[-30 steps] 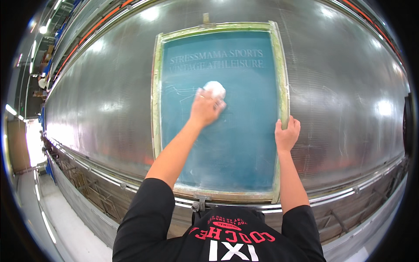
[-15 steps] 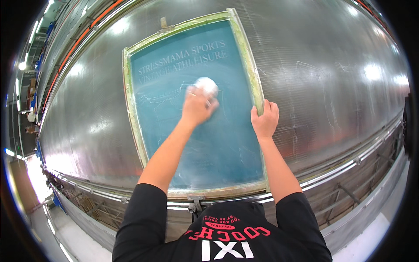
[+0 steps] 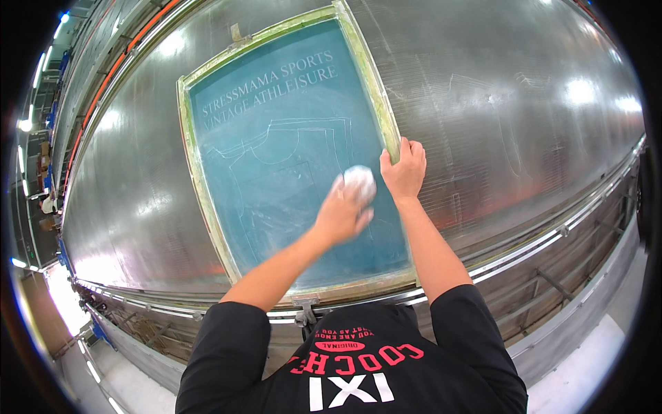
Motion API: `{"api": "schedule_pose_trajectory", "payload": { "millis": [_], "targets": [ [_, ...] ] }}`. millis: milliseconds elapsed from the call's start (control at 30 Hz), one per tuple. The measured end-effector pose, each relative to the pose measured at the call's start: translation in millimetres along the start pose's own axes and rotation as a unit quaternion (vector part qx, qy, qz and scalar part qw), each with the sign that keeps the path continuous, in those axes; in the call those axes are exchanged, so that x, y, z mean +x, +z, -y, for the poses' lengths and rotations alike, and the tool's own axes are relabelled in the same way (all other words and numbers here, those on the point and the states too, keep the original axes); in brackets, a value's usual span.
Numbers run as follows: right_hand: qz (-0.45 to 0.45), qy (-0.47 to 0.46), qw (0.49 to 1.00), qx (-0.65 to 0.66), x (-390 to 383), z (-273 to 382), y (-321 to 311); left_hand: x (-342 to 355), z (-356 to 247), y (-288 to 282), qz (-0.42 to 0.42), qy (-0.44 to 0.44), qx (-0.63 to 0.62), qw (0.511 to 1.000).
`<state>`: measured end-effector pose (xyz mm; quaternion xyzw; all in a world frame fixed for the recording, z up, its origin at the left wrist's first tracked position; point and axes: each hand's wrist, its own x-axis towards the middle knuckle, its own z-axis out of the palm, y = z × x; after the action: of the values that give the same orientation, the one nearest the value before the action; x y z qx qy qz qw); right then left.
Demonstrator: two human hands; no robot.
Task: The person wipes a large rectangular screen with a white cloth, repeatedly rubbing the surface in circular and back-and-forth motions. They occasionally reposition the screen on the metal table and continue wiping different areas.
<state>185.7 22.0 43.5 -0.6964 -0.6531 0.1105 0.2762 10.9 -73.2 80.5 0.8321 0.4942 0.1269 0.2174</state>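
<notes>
A screen-printing frame (image 3: 373,88) with a teal mesh lies tilted on the metal table, its border covered in yellowish-green tape. Pale lettering crosses the mesh near the far end, and thin garment-shaped outlines are drawn below it. My left hand (image 3: 339,212) is closed on a crumpled white cloth wad (image 3: 360,183), pressed to the mesh right of the middle; both are slightly blurred. Along the right border, my right hand (image 3: 404,169) grips the frame's edge, fingers on top and thumb on the inner side.
The long shiny metal table (image 3: 510,131) bears scratches and reflections. A metal rail (image 3: 524,257) runs along its near edge, with a clamp (image 3: 305,312) by the frame's near end. A small bracket (image 3: 236,33) sits at the frame's far end. An orange strip (image 3: 131,52) follows the far-left side.
My left hand and the wad have moved down and to the right over the mesh, uncovering the drawn outlines. My right hand keeps its grip. The whole view has shifted slightly.
</notes>
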Motion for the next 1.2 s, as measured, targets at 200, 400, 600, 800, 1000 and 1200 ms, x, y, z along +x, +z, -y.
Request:
{"api": "schedule_pose_trajectory", "payload": {
  "millis": [200, 400, 600, 800, 1000, 1200],
  "targets": [
    [0.004, -0.001, 1.000, 0.000, -2, 3, 1, -18, 60, -36, 0.023, 0.004, 0.137, 0.990],
    [0.010, 0.004, 1.000, -0.008, 0, -1, -1, -10, 19, -11, -0.016, 0.004, 0.008, 1.000],
    [0.022, 0.013, 1.000, -0.006, -7, 3, -1, 31, 79, -39, -0.031, -0.073, 0.119, 0.990],
    [0.010, 0.004, 1.000, 0.008, -1, 4, -4, 76, 78, -30, -0.091, -0.132, 0.072, 0.984],
    [-0.016, 0.008, 1.000, 0.015, -1, 3, 0, -73, -36, 11, 0.090, 0.037, -0.019, 0.995],
    [-0.008, 0.005, 1.000, 0.027, -1, 3, 2, -2, 39, -9, -0.043, -0.151, 0.120, 0.980]
  ]
}}
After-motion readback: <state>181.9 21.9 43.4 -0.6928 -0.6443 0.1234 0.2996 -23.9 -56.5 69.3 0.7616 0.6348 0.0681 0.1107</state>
